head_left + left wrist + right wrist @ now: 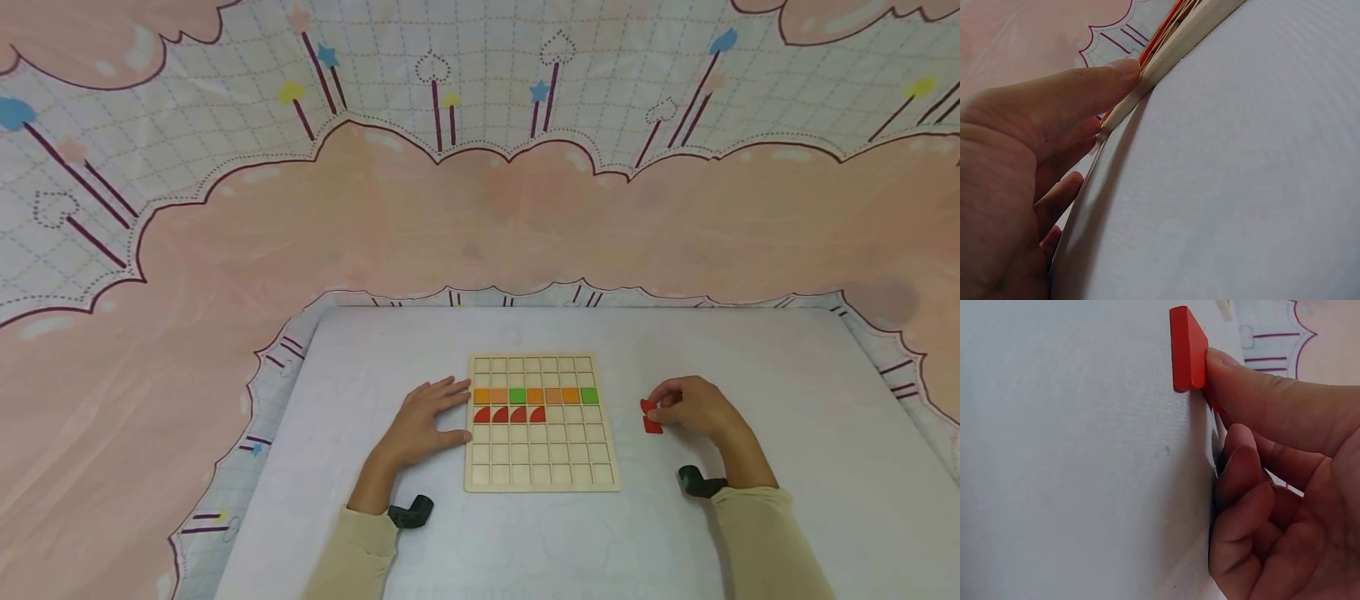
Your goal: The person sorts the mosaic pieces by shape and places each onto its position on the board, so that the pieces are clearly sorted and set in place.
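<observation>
A wooden grid board (540, 487) lies on the white table. One row holds orange and green square tiles (517, 396); the row below has several red quarter-round tiles (518, 414) at its left. My left hand (426, 421) rests at the board's left edge, thumb and fingers spread and touching the wooden rim (1166, 62). To the right of the board, my right hand (692, 406) pinches a red piece (647, 406) between thumb and fingers, partly hidden by them. Another red piece (652, 426) lies just nearer, close to the thumb; in the right wrist view a red block (1188, 350) shows beside the thumbtip.
The white table (540, 550) stretches around the board. Behind it hangs a peach and white patterned cloth (480, 225). A dark wrist camera (412, 512) sits on the left wrist, and another dark camera (699, 482) on the right wrist.
</observation>
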`<state>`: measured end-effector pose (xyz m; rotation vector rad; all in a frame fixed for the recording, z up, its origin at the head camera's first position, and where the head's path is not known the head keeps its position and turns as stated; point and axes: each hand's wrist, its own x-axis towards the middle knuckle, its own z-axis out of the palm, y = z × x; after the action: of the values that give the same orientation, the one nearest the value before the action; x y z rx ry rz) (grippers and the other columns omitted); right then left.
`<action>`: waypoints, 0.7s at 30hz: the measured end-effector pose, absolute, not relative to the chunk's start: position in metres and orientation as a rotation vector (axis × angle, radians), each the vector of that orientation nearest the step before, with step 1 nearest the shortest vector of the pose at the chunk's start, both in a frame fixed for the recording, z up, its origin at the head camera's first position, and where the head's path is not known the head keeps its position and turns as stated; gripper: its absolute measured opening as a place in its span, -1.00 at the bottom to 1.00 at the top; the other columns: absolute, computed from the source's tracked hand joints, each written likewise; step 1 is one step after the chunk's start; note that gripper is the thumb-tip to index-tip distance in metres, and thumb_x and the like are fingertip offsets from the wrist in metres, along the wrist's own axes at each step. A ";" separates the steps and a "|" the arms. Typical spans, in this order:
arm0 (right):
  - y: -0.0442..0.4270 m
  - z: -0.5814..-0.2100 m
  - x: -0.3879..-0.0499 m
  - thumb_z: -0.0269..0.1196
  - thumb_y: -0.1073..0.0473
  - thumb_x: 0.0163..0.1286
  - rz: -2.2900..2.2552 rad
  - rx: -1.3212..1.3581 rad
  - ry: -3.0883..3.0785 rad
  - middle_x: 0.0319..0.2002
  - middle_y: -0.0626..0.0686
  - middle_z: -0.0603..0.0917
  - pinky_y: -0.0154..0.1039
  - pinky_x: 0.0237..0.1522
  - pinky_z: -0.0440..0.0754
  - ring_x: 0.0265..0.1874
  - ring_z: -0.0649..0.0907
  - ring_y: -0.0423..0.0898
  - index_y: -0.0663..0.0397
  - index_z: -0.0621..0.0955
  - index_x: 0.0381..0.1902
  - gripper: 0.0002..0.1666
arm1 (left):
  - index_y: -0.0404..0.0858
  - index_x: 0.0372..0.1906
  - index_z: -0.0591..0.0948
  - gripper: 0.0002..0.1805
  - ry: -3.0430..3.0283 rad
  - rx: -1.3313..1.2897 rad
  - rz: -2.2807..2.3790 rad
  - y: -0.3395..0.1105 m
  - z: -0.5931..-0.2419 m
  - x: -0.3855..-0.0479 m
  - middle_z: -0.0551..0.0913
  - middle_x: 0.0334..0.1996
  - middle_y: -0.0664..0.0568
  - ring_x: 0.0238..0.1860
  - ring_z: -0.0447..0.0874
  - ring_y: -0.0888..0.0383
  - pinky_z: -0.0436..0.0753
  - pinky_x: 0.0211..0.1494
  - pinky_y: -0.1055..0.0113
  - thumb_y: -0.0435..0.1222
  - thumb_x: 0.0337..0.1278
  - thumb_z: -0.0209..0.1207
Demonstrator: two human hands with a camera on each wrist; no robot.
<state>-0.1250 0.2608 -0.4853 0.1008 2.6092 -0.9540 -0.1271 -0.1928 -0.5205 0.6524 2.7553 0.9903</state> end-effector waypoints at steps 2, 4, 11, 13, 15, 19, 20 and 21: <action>0.261 -0.484 -0.125 0.47 0.13 0.21 -0.959 0.091 2.603 -0.38 0.02 0.52 -0.20 -0.35 0.41 -0.26 0.48 -0.01 0.16 0.72 -0.18 -0.72 | -0.14 0.36 0.57 -0.25 2.754 0.650 0.989 -0.193 -0.520 -0.127 0.42 0.49 0.18 0.60 0.19 0.03 0.02 0.65 -0.13 0.00 0.03 0.45; 0.261 -0.484 -0.125 0.47 0.13 0.21 -0.967 0.084 2.595 -0.38 0.02 0.52 -0.20 -0.34 0.40 -0.27 0.48 -0.02 0.16 0.70 -0.19 -0.73 | -0.14 0.37 0.57 -0.24 2.756 0.648 0.985 -0.193 -0.520 -0.127 0.42 0.49 0.19 0.60 0.19 0.03 0.02 0.66 -0.12 0.01 0.03 0.45; 0.266 -0.486 -0.123 0.43 0.16 0.27 -1.062 0.076 2.568 -0.30 0.05 0.53 -0.20 -0.25 0.43 -0.21 0.48 0.00 0.18 0.60 -0.15 -0.71 | -0.14 0.37 0.57 -0.24 2.762 0.652 0.984 -0.192 -0.521 -0.128 0.42 0.49 0.19 0.60 0.20 0.03 0.02 0.65 -0.12 0.00 0.02 0.46; 0.267 -0.487 -0.123 0.42 0.14 0.30 -1.083 0.095 2.565 -0.29 0.05 0.53 -0.20 -0.23 0.43 -0.20 0.48 0.00 0.17 0.60 -0.13 -0.69 | -0.13 0.37 0.57 -0.24 2.763 0.652 0.982 -0.192 -0.521 -0.128 0.42 0.49 0.19 0.60 0.20 0.04 0.03 0.65 -0.12 0.00 0.03 0.46; 0.267 -0.488 -0.123 0.40 0.11 0.33 -1.091 0.100 2.562 -0.28 0.05 0.54 -0.19 -0.24 0.42 -0.18 0.47 0.00 0.18 0.59 -0.11 -0.68 | -0.13 0.37 0.57 -0.24 2.761 0.654 0.983 -0.192 -0.521 -0.128 0.42 0.49 0.19 0.60 0.20 0.04 0.03 0.65 -0.12 0.01 0.03 0.46; 0.267 -0.488 -0.123 0.35 0.04 0.40 -1.091 0.117 2.562 -0.25 0.06 0.56 -0.20 -0.22 0.43 -0.15 0.47 0.02 0.17 0.60 -0.10 -0.68 | -0.14 0.37 0.57 -0.24 2.763 0.659 0.982 -0.192 -0.520 -0.128 0.43 0.49 0.18 0.60 0.20 0.02 0.04 0.65 -0.14 0.02 0.03 0.45; 0.267 -0.487 -0.123 0.35 0.04 0.40 -1.090 0.121 2.568 -0.24 0.06 0.56 -0.21 -0.21 0.43 -0.14 0.47 0.02 0.16 0.60 -0.10 -0.68 | -0.14 0.37 0.57 -0.24 2.764 0.660 0.981 -0.192 -0.520 -0.128 0.43 0.49 0.18 0.60 0.20 0.02 0.04 0.64 -0.15 0.02 0.03 0.45; 0.266 -0.487 -0.122 0.34 0.03 0.41 -1.095 0.122 2.570 -0.22 0.07 0.57 -0.21 -0.20 0.44 -0.13 0.47 0.02 0.16 0.60 -0.10 -0.68 | -0.14 0.37 0.57 -0.24 2.768 0.660 0.976 -0.193 -0.521 -0.128 0.43 0.49 0.18 0.59 0.21 0.02 0.05 0.64 -0.15 0.03 0.03 0.45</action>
<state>-0.1222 0.2663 -0.4866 0.1224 2.5701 -1.0949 -0.1277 -0.1925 -0.5207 0.6601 2.7681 0.9761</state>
